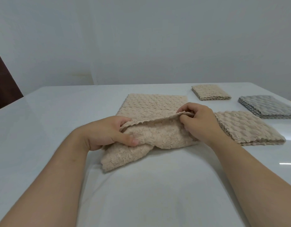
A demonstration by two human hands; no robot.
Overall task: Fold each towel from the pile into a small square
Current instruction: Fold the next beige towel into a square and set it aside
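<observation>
The beige towel (158, 136) lay in the middle of the white table (51, 112), its far part flat and its near part bunched. It looked light, soft and limp, so it would sag between grips. The left hand (107, 133) gripped the raised edge and the right hand (198, 122) pinched it near the corner. A folded beige square (249, 130) lay just beside the right hand; the left side offered more room
</observation>
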